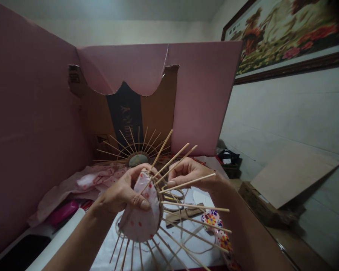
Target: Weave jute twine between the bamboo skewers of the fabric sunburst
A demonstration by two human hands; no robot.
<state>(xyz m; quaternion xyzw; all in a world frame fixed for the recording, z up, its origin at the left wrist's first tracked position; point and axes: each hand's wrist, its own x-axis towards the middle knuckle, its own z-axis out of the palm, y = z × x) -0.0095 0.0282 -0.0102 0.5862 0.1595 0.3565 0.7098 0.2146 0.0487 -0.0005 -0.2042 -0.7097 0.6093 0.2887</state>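
My left hand (121, 194) grips a round disc covered in white cloth with red dots (141, 214), thumb pressed on its face. Thin bamboo sticks (192, 207) stick out from its rim like rays. My right hand (190, 173) is closed in a pinch behind the disc's upper edge, among the sticks, fingers on a thin cord or stick I cannot make out. A second disc with radiating sticks (138, 159) stands behind, against the cardboard.
Pink-covered cardboard walls (34, 124) enclose the work surface on the left and back. Dotted cloth (87, 182), a pink tool (63, 211), a brightly patterned fabric piece (214, 222) and cord lie on the white tabletop (186, 244). Boxes and a board (290, 173) sit at right.
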